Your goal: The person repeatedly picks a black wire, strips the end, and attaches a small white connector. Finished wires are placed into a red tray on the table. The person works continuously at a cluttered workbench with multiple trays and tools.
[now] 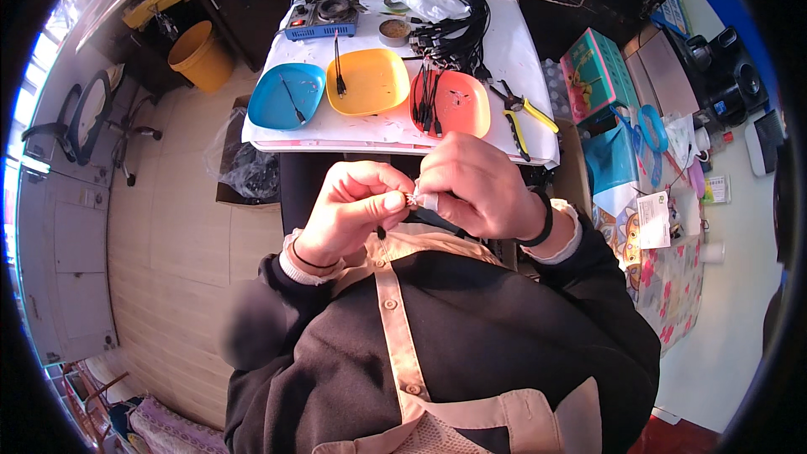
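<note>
My left hand (pixel 357 202) and my right hand (pixel 479 185) meet in front of my chest, short of the table's near edge. Both pinch a thin cable (pixel 410 199) whose fine stripped wires show between the fingertips. A small black end (pixel 381 234) hangs below my left fingers, seemingly part of that cable. Something white (pixel 428 201) sits at my right fingertips; whether it is tape round a finger, I cannot tell. Beyond the hands stand a blue tray (pixel 267 111) with one black cable, a yellow tray (pixel 374 103) with another, and a pink tray (pixel 471 118) holding several.
Yellow-handled pliers (pixel 538 113) and a yellow-handled cutter (pixel 515 134) lie right of the pink tray. A blue portable stove (pixel 324 29), a round tin (pixel 393 31) and a heap of black cables (pixel 458 25) occupy the table's back. A cardboard box (pixel 239 193) stands on the floor at left.
</note>
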A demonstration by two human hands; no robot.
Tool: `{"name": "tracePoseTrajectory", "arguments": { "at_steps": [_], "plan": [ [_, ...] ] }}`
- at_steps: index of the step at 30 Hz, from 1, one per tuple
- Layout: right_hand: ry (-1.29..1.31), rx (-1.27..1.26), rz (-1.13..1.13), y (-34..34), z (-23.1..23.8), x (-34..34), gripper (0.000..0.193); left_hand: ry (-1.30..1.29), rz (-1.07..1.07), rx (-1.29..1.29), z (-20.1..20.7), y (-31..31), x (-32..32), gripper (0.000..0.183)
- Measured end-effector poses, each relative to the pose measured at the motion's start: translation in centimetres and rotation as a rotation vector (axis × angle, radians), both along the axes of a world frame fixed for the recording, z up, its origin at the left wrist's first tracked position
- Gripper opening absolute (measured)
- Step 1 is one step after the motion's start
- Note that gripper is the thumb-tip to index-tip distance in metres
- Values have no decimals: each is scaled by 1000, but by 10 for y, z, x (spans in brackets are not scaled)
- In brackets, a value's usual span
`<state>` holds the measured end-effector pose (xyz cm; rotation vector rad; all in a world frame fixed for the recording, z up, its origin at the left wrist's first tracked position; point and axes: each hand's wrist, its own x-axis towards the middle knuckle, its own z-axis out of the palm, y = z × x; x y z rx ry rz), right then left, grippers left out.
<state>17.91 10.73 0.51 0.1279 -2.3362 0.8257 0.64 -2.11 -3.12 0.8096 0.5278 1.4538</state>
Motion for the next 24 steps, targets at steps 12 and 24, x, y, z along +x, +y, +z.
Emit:
{"name": "tracePoseTrajectory", "arguments": {
  "at_steps": [12, 24],
  "plan": [
    [-147, -377, -83, -6, -4, 12, 16, 844, 462, 253, 3, -6, 3, 6],
    [-465, -1559, 316, 6, -19, 3, 25, 1021, 502, 358, -3, 12, -2, 9]
  ]
}}
